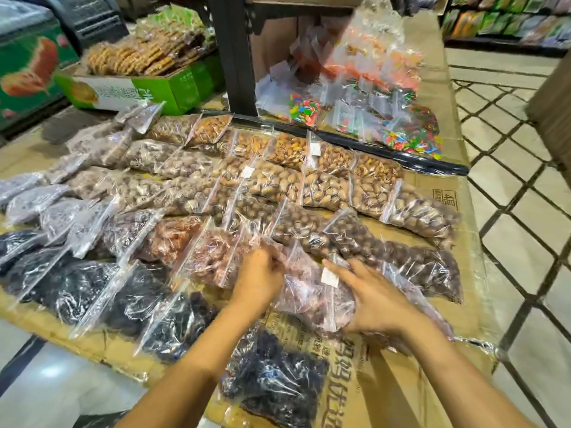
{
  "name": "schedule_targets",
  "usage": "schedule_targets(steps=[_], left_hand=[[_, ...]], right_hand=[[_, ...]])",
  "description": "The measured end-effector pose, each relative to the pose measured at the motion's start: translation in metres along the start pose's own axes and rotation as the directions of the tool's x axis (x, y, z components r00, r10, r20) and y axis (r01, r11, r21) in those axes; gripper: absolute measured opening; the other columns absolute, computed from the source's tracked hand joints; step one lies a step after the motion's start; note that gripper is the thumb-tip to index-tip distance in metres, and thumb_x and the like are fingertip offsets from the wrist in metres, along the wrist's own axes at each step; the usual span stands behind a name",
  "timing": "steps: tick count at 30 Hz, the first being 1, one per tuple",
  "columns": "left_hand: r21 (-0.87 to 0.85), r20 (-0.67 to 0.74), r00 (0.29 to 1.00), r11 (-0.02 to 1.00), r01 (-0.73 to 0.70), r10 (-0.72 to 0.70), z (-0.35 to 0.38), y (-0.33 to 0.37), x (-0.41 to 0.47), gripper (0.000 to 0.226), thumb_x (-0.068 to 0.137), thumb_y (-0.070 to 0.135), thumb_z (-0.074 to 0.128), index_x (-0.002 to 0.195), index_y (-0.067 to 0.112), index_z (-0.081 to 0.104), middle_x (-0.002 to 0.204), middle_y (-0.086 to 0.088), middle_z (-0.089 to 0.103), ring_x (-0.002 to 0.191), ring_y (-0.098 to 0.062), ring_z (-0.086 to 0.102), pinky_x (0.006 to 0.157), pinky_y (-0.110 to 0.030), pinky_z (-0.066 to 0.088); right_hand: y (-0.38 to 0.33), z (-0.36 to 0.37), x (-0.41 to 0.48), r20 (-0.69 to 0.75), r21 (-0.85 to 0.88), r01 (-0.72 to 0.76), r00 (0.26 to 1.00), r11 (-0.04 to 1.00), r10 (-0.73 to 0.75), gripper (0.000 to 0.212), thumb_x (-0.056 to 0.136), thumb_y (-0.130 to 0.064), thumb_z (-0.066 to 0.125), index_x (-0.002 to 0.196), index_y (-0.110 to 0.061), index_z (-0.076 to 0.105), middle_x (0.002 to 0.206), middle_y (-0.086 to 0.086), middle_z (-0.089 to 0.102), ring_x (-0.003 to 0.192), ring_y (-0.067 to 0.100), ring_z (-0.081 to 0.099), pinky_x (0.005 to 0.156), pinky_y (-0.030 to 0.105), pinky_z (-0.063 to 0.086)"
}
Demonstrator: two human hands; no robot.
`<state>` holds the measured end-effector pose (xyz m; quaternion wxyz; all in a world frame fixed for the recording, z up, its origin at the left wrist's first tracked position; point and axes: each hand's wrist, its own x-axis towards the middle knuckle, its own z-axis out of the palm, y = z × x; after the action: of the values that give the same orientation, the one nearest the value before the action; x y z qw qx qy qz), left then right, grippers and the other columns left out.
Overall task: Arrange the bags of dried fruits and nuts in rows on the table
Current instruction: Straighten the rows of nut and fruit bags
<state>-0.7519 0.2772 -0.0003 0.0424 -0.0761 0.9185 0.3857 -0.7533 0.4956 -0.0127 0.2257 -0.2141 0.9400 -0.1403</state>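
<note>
On the cardboard-covered surface (432, 381): clear zip bags of nuts and dried fruit lie in slanted rows, overlapping edge over edge.
Far rows: pale shelled nuts (324, 183) run from the middle toward the right.
Middle row: round brown nuts (386, 251) on the right, reddish-brown pieces (173, 239) left of them.
Near-left row: bags of dark dried fruit (92, 288); one more dark bag (272, 381) lies alone at the near edge, between the forearms.
Held bag (312, 291): pinkish-brown contents, white label near its top, resting near the middle of the near side, touching the reddish bags on its left.
Left hand (259, 276): fingers closed on the bag's far-left upper edge.
Right hand (370, 301): fingers spread and pressed along the bag's right side, gripping it.
Far right: bags of coloured candy (411, 140) piled on a low dark shelf.
Far left: green box (173, 88) of stacked biscuits.
</note>
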Motion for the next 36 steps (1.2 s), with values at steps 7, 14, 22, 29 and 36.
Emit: schedule_targets(steps=[7, 14, 22, 29, 36], left_hand=[[0.09, 0.001, 1.0, 0.996, -0.012, 0.012, -0.011, -0.01, 0.011, 0.008, 0.09, 0.003, 0.052, 0.088, 0.008, 0.058, 0.074, -0.002, 0.061, 0.067, -0.019, 0.061, 0.052, -0.025, 0.048], [0.091, -0.233, 0.967, 0.993, -0.082, 0.101, -0.056, -0.051, 0.014, 0.029, 0.089, 0.031, 0.062, 0.113, 0.014, 0.057, 0.103, 0.001, 0.062, 0.093, -0.016, 0.061, 0.089, -0.034, 0.053], [0.361, -0.038, 0.999, 0.932, -0.023, 0.039, -0.099, -0.13, 0.03, 0.075, 0.087, 0.067, 0.038, 0.142, 0.016, 0.04, 0.157, -0.002, 0.025, 0.145, -0.023, 0.013, 0.116, -0.048, 0.005], [0.191, -0.045, 0.997, 0.98, -0.049, 0.059, -0.109, -0.145, 0.043, 0.04, 0.095, 0.049, 0.046, 0.116, 0.02, 0.064, 0.132, 0.007, 0.054, 0.136, -0.018, 0.03, 0.113, -0.047, 0.017], [-0.045, -0.191, 0.98, 0.997, -0.062, 0.052, -0.104, -0.136, 0.038, 0.033, 0.095, 0.026, 0.056, 0.065, 0.032, 0.042, 0.068, 0.013, 0.048, 0.08, -0.016, 0.056, 0.081, -0.039, 0.045]], right_hand=[[-0.013, 0.009, 0.0, -0.025, -0.016, -0.006, 1.0, 1.0, 0.006, 0.12, 0.065, -0.041, 0.08, 0.148, -0.044, -0.006, 0.142, -0.005, 0.018, 0.136, 0.021, 0.023, 0.108, 0.035, 0.034], [-0.046, -0.009, 0.014, 0.075, -0.06, -0.082, 0.993, 0.995, 0.087, 0.136, 0.052, -0.068, 0.077, 0.147, -0.041, -0.015, 0.16, 0.003, -0.013, 0.146, 0.023, -0.016, 0.116, 0.044, -0.01], [-0.139, -0.007, 0.08, -0.139, 0.034, -0.014, 0.99, 0.999, 0.019, 0.12, 0.062, -0.073, 0.068, 0.151, -0.033, -0.002, 0.16, -0.001, 0.002, 0.147, 0.021, 0.0, 0.118, 0.041, 0.007], [-0.175, 0.016, 0.133, -0.071, -0.062, -0.12, 0.991, 0.991, 0.116, 0.133, 0.056, -0.07, 0.074, 0.15, -0.034, -0.013, 0.16, 0.009, -0.003, 0.147, 0.03, -0.005, 0.118, 0.047, 0.002], [-0.17, 0.017, 0.127, -0.149, 0.021, -0.104, 0.983, 0.994, 0.106, 0.124, 0.06, -0.062, 0.076, 0.151, -0.034, -0.003, 0.151, 0.001, 0.016, 0.143, 0.022, 0.009, 0.119, 0.042, 0.016]])
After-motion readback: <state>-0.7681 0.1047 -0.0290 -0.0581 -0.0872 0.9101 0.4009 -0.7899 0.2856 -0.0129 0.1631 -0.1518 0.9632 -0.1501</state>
